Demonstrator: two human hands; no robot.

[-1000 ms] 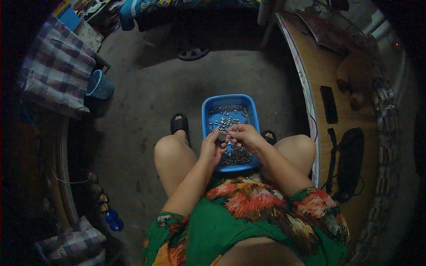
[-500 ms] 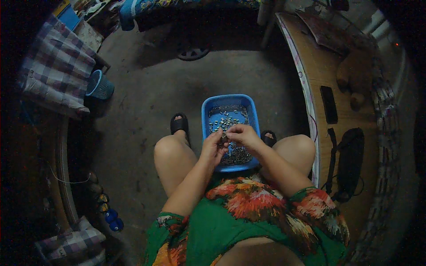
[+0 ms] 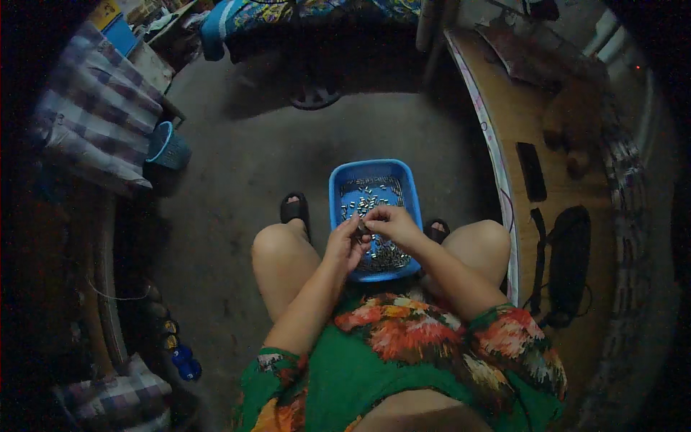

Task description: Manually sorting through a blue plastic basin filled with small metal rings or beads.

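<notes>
Seen in dim, grainy light, palest across the floor (image 3: 237,151) and darkest beneath the patterned cloth (image 3: 374,11) at top. Glinting off metal pieces (image 3: 391,258) in the blue basin (image 3: 373,163), softly blurred near its front. Bowed along the wooden table (image 3: 515,108) by fisheye distortion; blackened in the corners.

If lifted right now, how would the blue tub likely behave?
The tub looks like plastic, so probably fairly stiff. The many shiny pieces inside, likely metal, could make it heavy for its size. They lie loose, so tilting would probably make them slide.
</notes>
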